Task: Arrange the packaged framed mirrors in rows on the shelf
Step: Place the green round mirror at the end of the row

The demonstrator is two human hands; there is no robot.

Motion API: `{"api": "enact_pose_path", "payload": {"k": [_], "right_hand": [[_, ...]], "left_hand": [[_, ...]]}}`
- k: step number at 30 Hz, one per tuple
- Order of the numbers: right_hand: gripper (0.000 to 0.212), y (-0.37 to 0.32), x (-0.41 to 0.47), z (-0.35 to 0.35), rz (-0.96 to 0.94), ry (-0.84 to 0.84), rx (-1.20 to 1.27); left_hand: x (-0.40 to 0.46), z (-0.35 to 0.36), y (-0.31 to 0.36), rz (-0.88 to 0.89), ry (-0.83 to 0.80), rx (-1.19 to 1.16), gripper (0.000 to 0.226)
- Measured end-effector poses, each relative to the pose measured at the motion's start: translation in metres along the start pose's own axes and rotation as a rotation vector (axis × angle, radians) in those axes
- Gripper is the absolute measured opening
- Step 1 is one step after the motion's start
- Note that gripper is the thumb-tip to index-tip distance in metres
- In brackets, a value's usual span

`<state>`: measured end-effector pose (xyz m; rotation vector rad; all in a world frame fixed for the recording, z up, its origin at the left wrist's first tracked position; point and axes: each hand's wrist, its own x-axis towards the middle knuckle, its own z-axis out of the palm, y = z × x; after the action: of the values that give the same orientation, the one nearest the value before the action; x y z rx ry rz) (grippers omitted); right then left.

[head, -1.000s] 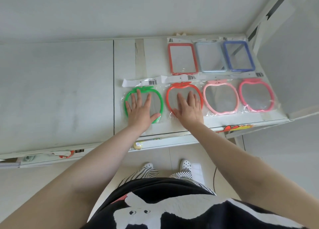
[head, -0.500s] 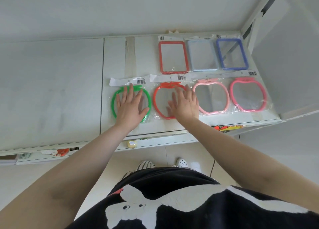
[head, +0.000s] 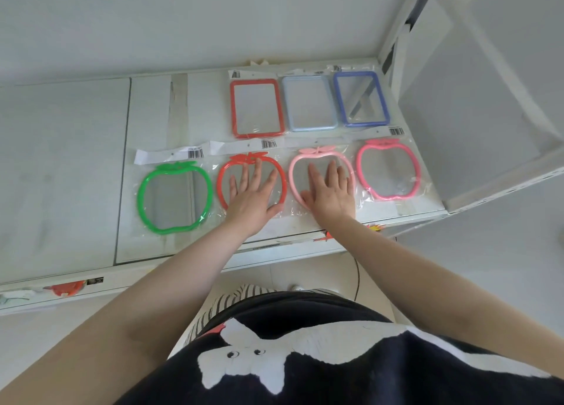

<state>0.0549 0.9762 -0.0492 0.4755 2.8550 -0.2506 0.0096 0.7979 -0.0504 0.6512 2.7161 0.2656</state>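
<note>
both hands have been shifted one mirror rightward along the shelf's (head: 91, 160) front edge, the left hand (head: 253, 198) spread flat on the red apple mirror (head: 224, 172), the right hand (head: 331, 195) on the pale pink apple mirror (head: 294, 172), so the row is being squared.

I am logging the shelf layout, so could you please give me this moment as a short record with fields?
Front row, left to right: green apple mirror, red apple mirror, pale pink apple mirror, pink apple mirror
Back row: red rectangular mirror, pale blue rectangular mirror, blue rectangular mirror
Left hand: flat on red apple mirror
Right hand: flat on pale pink apple mirror
Surface: white shelf
</note>
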Motion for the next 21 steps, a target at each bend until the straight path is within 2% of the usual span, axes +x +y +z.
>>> {"api": "enact_pose_path", "payload": {"k": [6, 11, 15, 21], "right_hand": [[0.062, 0.001, 0.001, -0.001, -0.007, -0.016, -0.007], [0.057, 0.028, 0.019, -0.027, -0.042, 0.204, 0.016], [0.056, 0.084, 0.043, -0.039, 0.103, 0.126, -0.025], [0.053, 0.104, 0.04, -0.027, 0.059, 0.063, 0.035]], "left_hand": [[0.0, 0.003, 0.003, -0.03, 0.019, -0.031, 0.077], [-0.001, -0.004, 0.002, -0.02, 0.137, -0.106, 0.065], [0.011, -0.009, 0.009, 0.004, 0.189, -0.153, 0.06], [0.035, -0.018, 0.017, 0.005, 0.22, -0.11, 0.056]]}}
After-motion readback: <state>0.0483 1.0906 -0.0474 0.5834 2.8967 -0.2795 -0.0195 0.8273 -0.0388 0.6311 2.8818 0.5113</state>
